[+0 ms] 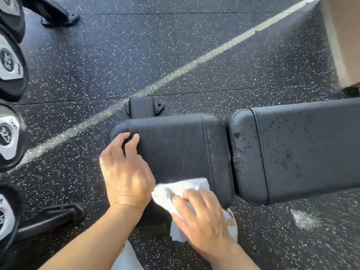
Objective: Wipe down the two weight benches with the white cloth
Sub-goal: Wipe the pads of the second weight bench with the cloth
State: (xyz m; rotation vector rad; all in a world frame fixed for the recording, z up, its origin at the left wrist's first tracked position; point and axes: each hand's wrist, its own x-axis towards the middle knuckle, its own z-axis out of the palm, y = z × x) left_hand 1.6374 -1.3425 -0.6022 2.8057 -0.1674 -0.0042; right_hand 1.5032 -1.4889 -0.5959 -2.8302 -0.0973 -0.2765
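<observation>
- Risk first: the white cloth (175,193) is bunched at the near edge of the seat pad (175,151), with part of it hanging off below the right hand (200,217). If that hand sweeps outward from here, the loose tail could slide off the edge and drag on the speckled rubber floor (136,55), picking up grit that then goes back onto the pad.
- A second risk: the longer back pad (302,149), off to the right of the right hand, is dotted with dark droplets or specks. A wipe that stops at the gap between the two pads would leave them.
- The right hand lies on top of the cloth, fingers bent over it and pressing it against the pad's near edge. Whether the thumb pinches the fabric underneath is hidden, so the hold is probably a press more than a firm grip.
- The left hand (124,172) sits just left of the cloth, fingers spread and relaxed, fingertips on the pad's far left end, bracing and holding nothing.
- Only one bench is in view here.
- Dumbbell ends (9,65) line the far left, well beyond the left hand.
</observation>
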